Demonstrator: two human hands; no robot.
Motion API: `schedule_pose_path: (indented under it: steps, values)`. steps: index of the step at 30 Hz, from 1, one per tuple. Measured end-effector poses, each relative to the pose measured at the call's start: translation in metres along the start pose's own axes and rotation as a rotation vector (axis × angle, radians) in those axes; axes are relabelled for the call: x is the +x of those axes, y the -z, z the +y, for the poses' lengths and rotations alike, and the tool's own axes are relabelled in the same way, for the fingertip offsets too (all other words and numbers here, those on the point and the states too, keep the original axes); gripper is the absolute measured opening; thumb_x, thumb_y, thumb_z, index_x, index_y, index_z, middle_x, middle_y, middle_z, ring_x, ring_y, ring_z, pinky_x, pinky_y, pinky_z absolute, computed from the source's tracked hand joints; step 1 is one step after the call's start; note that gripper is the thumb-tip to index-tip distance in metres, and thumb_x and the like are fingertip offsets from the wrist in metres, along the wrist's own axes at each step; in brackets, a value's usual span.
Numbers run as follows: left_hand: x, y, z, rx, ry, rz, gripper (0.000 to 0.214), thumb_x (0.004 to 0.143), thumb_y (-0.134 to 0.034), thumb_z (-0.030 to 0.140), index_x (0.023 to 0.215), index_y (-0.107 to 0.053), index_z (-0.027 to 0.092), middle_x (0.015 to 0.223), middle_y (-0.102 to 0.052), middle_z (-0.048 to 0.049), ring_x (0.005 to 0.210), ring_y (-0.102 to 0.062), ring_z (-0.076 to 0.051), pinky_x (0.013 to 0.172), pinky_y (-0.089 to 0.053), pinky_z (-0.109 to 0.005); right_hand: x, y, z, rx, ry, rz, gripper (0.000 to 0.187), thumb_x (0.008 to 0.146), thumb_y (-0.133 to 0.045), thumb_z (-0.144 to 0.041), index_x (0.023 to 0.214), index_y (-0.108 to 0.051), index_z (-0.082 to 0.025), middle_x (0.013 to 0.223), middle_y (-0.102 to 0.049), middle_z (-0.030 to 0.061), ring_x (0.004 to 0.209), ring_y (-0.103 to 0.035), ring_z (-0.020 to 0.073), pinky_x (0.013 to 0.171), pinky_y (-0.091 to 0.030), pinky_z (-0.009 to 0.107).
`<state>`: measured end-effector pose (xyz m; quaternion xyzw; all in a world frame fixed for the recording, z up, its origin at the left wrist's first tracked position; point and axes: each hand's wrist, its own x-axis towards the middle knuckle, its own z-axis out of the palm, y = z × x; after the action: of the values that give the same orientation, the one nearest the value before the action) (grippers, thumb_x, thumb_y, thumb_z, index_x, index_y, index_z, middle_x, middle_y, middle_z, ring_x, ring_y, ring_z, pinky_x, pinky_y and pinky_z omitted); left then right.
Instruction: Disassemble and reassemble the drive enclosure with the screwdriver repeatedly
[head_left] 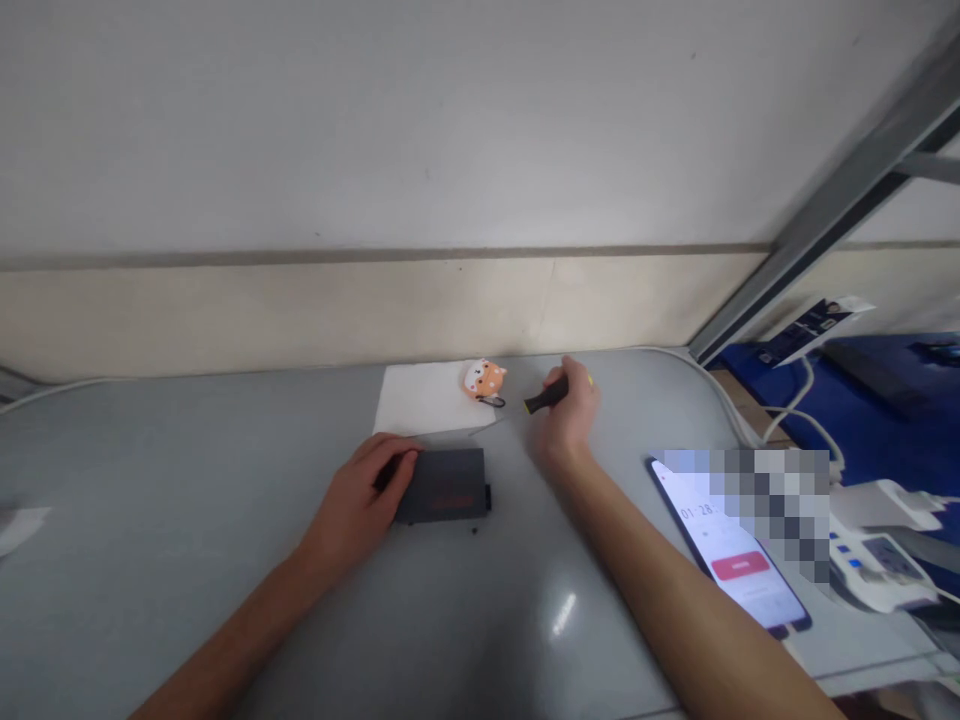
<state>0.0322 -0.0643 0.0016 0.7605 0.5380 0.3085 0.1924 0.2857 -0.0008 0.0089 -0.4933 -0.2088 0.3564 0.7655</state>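
Note:
A flat dark grey box (pixel 444 485) lies on the grey table (pixel 187 480). My left hand (pixel 364 495) rests on its left end, fingers curled over the edge. To the right, my right hand (pixel 570 412) is closed round a small tool with a black and yellow handle (pixel 545 399), held just above the table. Behind the box lies a white sheet of paper (pixel 424 402) with a small orange animal-shaped figure (pixel 484 380) on its right corner. A tiny dark speck, perhaps a screw (pixel 474 529), lies in front of the box.
A phone (pixel 731 555) with a lit timer screen lies at the right, next to a white power strip (pixel 877 545) and white cables (pixel 720 395). A wall stands close behind the table. Blue cloth (pixel 862 420) and a metal frame (pixel 832 200) are at the far right.

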Motion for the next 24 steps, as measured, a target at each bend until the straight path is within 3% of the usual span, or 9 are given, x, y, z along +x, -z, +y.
schedule_pose_path:
  steps: [3,6,10,12,20,24]
  values:
    - [-0.004,-0.001,-0.001,-0.016,0.019,0.021,0.033,0.108,-0.049,0.046,0.113,-0.072,0.024,0.111,-0.077,-0.0048,0.099,-0.073,-0.022,0.093,-0.061,-0.035,-0.016,0.002,-0.022,-0.035,0.247,-0.102,0.042,0.093,-0.058,-0.033,0.053,-0.05,-0.023,0.057,-0.042,-0.0009,0.06,-0.04,0.0143,0.059,-0.028,0.033]
    - [-0.008,0.0,0.0,-0.036,0.028,0.026,0.032,0.108,-0.048,0.045,0.116,-0.071,0.023,0.113,-0.077,-0.005,0.101,-0.073,-0.022,0.095,-0.06,-0.036,-0.037,0.006,-0.048,-0.048,0.441,-0.291,0.043,0.095,-0.056,-0.03,0.053,-0.05,-0.023,0.056,-0.043,-0.0003,0.055,-0.04,0.0138,0.057,-0.027,0.034]
    - [-0.009,-0.001,0.0,-0.036,0.041,0.009,0.03,0.106,-0.05,0.042,0.118,-0.07,0.024,0.117,-0.076,-0.0055,0.107,-0.073,-0.023,0.099,-0.06,-0.039,-0.064,0.009,-0.064,-0.131,0.588,-0.717,0.04,0.093,-0.057,-0.016,0.055,-0.044,-0.022,0.054,-0.039,-0.0018,0.053,-0.036,0.0122,0.056,-0.025,0.035]
    - [-0.009,-0.002,-0.001,-0.046,0.039,0.013,0.03,0.106,-0.05,0.042,0.118,-0.07,0.024,0.117,-0.076,-0.0055,0.109,-0.072,-0.023,0.1,-0.059,-0.039,-0.075,0.008,-0.059,-0.119,0.753,-0.813,0.037,0.091,-0.055,-0.013,0.059,-0.038,-0.023,0.053,-0.034,-0.0031,0.053,-0.032,0.0122,0.057,-0.025,0.035]
    - [-0.01,-0.003,0.001,-0.054,0.006,0.011,0.028,0.107,-0.048,0.038,0.115,-0.07,0.024,0.112,-0.076,-0.0052,0.105,-0.072,-0.022,0.099,-0.06,-0.04,-0.113,0.005,-0.019,-0.204,1.107,-0.845,0.03,0.079,-0.055,-0.013,0.068,-0.031,-0.026,0.053,-0.035,-0.0053,0.052,-0.027,0.0135,0.056,-0.021,0.035]
    - [-0.01,-0.002,0.001,-0.051,-0.026,0.008,0.027,0.106,-0.047,0.035,0.114,-0.07,0.023,0.11,-0.076,-0.0058,0.103,-0.071,-0.023,0.098,-0.06,-0.041,-0.124,0.008,-0.019,-0.196,1.116,-0.846,0.028,0.075,-0.054,-0.013,0.07,-0.031,-0.026,0.054,-0.034,-0.0051,0.053,-0.027,0.0139,0.057,-0.02,0.034]
